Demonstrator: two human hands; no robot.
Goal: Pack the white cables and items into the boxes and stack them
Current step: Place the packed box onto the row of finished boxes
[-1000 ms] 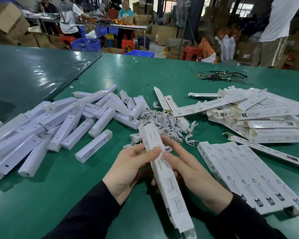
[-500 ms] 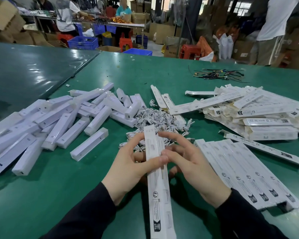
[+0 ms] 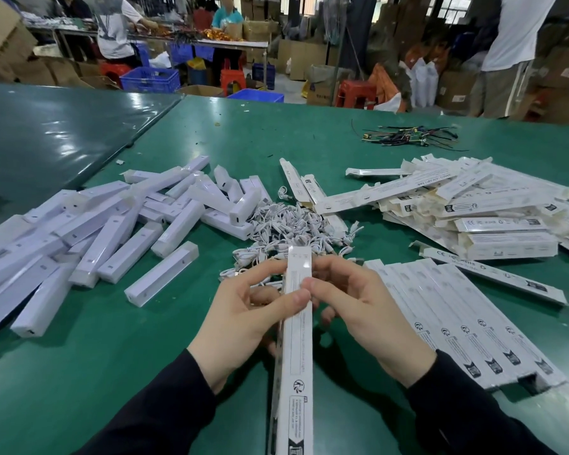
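A long white carton (image 3: pixel 295 349) runs from the table's near edge up between my hands. My left hand (image 3: pixel 243 320) grips it from the left, thumb across its top face. My right hand (image 3: pixel 362 310) holds its right side, fingertips at the far end. Just beyond lies a heap of coiled white cables (image 3: pixel 293 231). White bar-shaped items (image 3: pixel 119 231) lie scattered to the left. A neat row of packed cartons (image 3: pixel 467 326) lies side by side at my right. Flat, unfolded cartons (image 3: pixel 473 205) are piled at the far right.
The green table (image 3: pixel 112 372) carries a bundle of dark wires (image 3: pixel 404 136) near its far edge. A second, darker table (image 3: pixel 46 126) adjoins at the left. People, cardboard boxes, blue crates and red stools fill the background.
The carton has turned in my hands from tilted right to lying straight toward me, its printed face now up. Both hands stay on its far end.
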